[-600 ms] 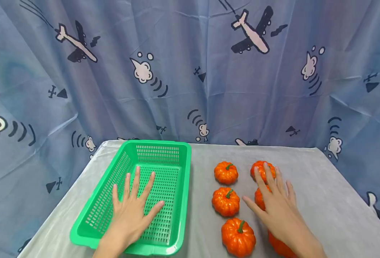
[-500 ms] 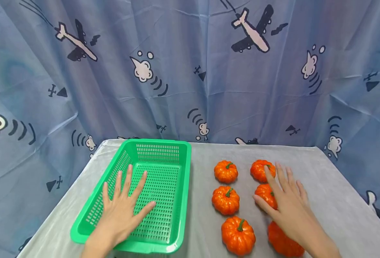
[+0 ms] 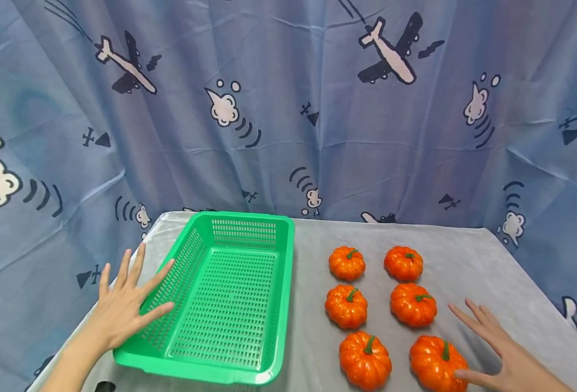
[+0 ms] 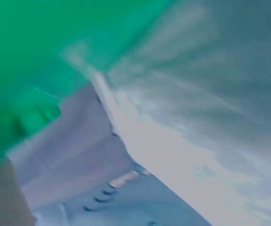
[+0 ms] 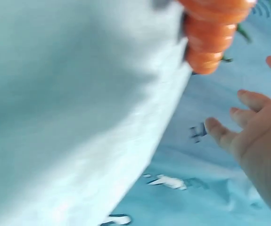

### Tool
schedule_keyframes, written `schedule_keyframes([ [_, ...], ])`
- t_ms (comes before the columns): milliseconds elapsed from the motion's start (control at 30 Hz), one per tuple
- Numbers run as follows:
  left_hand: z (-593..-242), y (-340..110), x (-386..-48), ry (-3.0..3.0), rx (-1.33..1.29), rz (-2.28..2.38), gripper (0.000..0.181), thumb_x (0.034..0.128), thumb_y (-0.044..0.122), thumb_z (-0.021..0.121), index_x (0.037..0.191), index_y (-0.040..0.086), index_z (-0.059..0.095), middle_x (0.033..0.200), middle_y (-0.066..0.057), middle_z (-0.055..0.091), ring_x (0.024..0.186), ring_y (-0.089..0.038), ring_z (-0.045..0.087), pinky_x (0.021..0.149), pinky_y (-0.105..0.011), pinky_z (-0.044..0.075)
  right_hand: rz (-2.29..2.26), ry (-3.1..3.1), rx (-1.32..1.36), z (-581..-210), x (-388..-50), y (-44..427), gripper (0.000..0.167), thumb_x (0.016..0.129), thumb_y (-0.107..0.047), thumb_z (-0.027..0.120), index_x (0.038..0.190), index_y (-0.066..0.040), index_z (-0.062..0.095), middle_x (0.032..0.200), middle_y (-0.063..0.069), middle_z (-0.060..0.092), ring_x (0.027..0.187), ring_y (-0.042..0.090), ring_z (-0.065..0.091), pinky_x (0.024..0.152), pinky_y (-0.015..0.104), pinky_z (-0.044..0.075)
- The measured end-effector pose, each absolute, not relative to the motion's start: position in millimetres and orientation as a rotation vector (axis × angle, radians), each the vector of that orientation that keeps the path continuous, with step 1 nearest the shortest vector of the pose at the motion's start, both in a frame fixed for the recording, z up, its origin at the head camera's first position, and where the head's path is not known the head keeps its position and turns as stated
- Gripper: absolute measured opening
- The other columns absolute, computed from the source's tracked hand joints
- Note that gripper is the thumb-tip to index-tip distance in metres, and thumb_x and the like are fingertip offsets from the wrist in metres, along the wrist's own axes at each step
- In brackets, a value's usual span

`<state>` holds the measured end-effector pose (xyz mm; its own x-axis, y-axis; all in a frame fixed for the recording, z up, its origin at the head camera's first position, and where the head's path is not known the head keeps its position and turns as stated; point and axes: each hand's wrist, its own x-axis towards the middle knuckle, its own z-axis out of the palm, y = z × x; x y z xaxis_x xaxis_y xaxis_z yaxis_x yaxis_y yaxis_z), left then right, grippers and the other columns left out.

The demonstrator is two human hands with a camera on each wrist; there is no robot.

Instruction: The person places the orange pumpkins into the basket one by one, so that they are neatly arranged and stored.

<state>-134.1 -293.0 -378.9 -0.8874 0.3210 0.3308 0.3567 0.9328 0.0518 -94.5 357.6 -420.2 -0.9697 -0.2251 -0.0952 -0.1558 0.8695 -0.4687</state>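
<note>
In the head view my left hand (image 3: 122,306), fingers spread, is over the left rim of a green basket (image 3: 229,305) with nothing inside. My right hand (image 3: 506,354) has its fingers apart at the lower right, its thumb overlapping the nearest right pumpkin (image 3: 433,360); contact cannot be told. Orange pumpkins stand in two columns: a left one with a front pumpkin (image 3: 365,361), and a right one with a middle pumpkin (image 3: 413,305). The right wrist view shows the right hand (image 5: 262,127) beside a row of pumpkins (image 5: 210,37). Neither hand holds anything.
A light grey cloth (image 3: 313,326) covers the table. Behind it hangs a blue curtain (image 3: 269,136) printed with planes and clouds. A small dark object (image 3: 105,386) is at the lower left edge. The left wrist view is blurred, with the green basket (image 4: 41,47) at its upper left.
My left hand has moved left from over the basket's inside to its rim. My right hand has moved right and down, uncovering the right column of pumpkins. The head view has shifted slightly.
</note>
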Motion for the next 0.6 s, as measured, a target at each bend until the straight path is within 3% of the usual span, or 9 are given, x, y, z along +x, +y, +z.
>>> schedule_keyframes([
  [133, -387, -302, -138, -2.8, -0.481, -0.177, 0.076, 0.0865, 0.055, 0.057, 0.152, 0.039, 0.023, 0.158, -0.007, -0.02, 0.142, -0.027, -0.023, 0.105, -0.065, -0.015, -0.823, 2.805, -0.413, -450, -97, 382, 0.086, 0.089, -0.032, 0.062, 0.152, -0.043, 0.005, 0.139, 0.047, 0.014, 0.118, 0.07, 0.014, 0.065, 0.082, 0.025],
  [167, -388, -303, -138, -2.806, -0.478, -0.179, 0.075, 0.0866, 0.055, 0.056, 0.152, 0.04, 0.024, 0.158, -0.007, -0.021, 0.142, -0.027, -0.024, 0.105, -0.065, -0.015, -0.869, 2.765, -0.456, -457, -99, 388, 0.08, 0.091, -0.033, 0.058, 0.147, -0.052, 0.005, 0.139, 0.047, 0.014, 0.126, 0.065, 0.009, 0.064, 0.081, 0.027],
  [267, -389, -310, -137, -2.809, -0.472, -0.182, 0.074, 0.0857, 0.054, 0.058, 0.151, 0.041, 0.026, 0.158, -0.007, -0.021, 0.142, -0.028, -0.024, 0.105, -0.065, -0.016, -0.994, 2.635, -0.593, -479, -104, 401, 0.07, 0.092, -0.031, 0.051, 0.133, -0.068, 0.007, 0.135, 0.053, 0.014, 0.121, 0.069, 0.014, 0.063, 0.08, 0.03],
  [333, -389, -316, -136, -2.806, -0.474, -0.185, 0.076, 0.0846, 0.053, 0.06, 0.151, 0.041, 0.026, 0.158, -0.007, -0.021, 0.142, -0.029, -0.024, 0.104, -0.065, -0.016, -1.028, 2.588, -0.571, -491, -104, 405, 0.067, 0.093, -0.03, 0.05, 0.132, -0.069, 0.011, 0.153, 0.025, 0.019, 0.139, 0.039, 0.021, 0.066, 0.078, 0.033],
  [367, -390, -319, -135, -2.808, -0.479, -0.199, 0.077, 0.0843, 0.052, 0.061, 0.151, 0.041, 0.025, 0.158, -0.008, -0.021, 0.142, -0.03, -0.024, 0.104, -0.065, -0.017, -1.032, 2.58, -0.56, -494, -104, 405, 0.067, 0.094, -0.028, 0.05, 0.133, -0.067, 0.013, 0.152, 0.024, 0.021, 0.139, 0.018, 0.025, 0.068, 0.077, 0.034],
  [400, -392, -321, -134, -2.814, -0.485, -0.219, 0.077, 0.0841, 0.051, 0.062, 0.151, 0.041, 0.024, 0.158, -0.008, -0.021, 0.142, -0.03, -0.024, 0.104, -0.065, -0.017, -1.038, 2.587, -0.562, -497, -102, 404, 0.071, 0.093, -0.023, 0.052, 0.135, -0.065, 0.014, 0.155, 0.008, 0.023, 0.136, 0.011, 0.03, 0.068, 0.076, 0.035],
  [467, -395, -324, -135, -2.836, -0.503, -0.272, 0.078, 0.0847, 0.046, 0.062, 0.152, 0.04, 0.023, 0.16, -0.008, -0.014, 0.141, -0.03, -0.024, 0.103, -0.066, -0.017, -1.018, 2.656, -0.587, -502, -100, 404, 0.076, 0.091, -0.018, 0.056, 0.14, -0.06, 0.016, 0.147, -0.025, 0.021, 0.124, -0.018, 0.023, 0.077, 0.063, 0.045],
  [500, -397, -324, -135, -2.847, -0.518, -0.329, 0.078, 0.0852, 0.042, 0.062, 0.152, 0.038, 0.022, 0.16, -0.01, -0.008, 0.142, -0.03, -0.023, 0.102, -0.066, -0.018, -1.034, 2.661, -0.591, -503, -99, 403, 0.078, 0.09, -0.015, 0.057, 0.142, -0.057, 0.017, 0.139, -0.036, 0.017, 0.115, -0.026, 0.019, 0.079, 0.054, 0.048],
  [600, -401, -323, -138, -2.865, -0.553, -0.515, 0.078, 0.0841, 0.029, 0.06, 0.153, 0.035, 0.023, 0.157, -0.015, 0.021, 0.144, -0.035, -0.014, 0.101, -0.067, -0.019, -1.126, 2.556, -0.583, -498, -100, 398, 0.077, 0.091, -0.015, 0.055, 0.146, -0.052, 0.015, 0.132, -0.044, 0.016, 0.118, -0.023, 0.022, 0.08, 0.03, 0.047],
])
